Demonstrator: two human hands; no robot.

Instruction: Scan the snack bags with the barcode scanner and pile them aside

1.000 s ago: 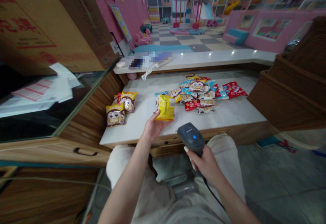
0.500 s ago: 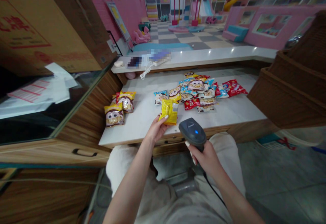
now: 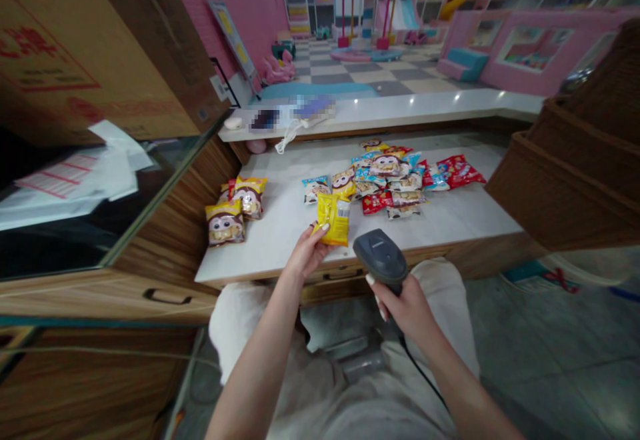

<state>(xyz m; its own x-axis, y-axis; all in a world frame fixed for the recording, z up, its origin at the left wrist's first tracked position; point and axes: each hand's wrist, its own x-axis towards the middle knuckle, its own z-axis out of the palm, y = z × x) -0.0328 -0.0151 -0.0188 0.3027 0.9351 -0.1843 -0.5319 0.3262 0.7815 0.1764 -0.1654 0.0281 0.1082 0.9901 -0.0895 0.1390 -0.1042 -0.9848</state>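
Between the thumb and fingers of my left hand (image 3: 309,251) is a yellow snack bag (image 3: 334,221), its back and barcode turned up, above the desk's front edge. My right hand (image 3: 406,303) is wrapped round the handle of a dark grey barcode scanner (image 3: 381,257), whose head points toward the yellow bag without touching it. The scanner's cable hangs down past my right forearm. Behind the yellow bag lies a pile of yellow, blue and red snack bags (image 3: 387,173). Several more bags with a monkey face (image 3: 225,223) lie together at the desk's left.
A cardboard box (image 3: 160,47) and papers (image 3: 113,167) sit on the glass-topped counter at left. Brown woven baskets (image 3: 575,180) overhang the desk's right end. A raised white ledge (image 3: 420,110) runs along the back, bearing a white cable (image 3: 287,139) and blurred items.
The blue light on top of the scanner has gone out. Both hands stay almost in place, with the yellow bag and scanner hardly shifted.
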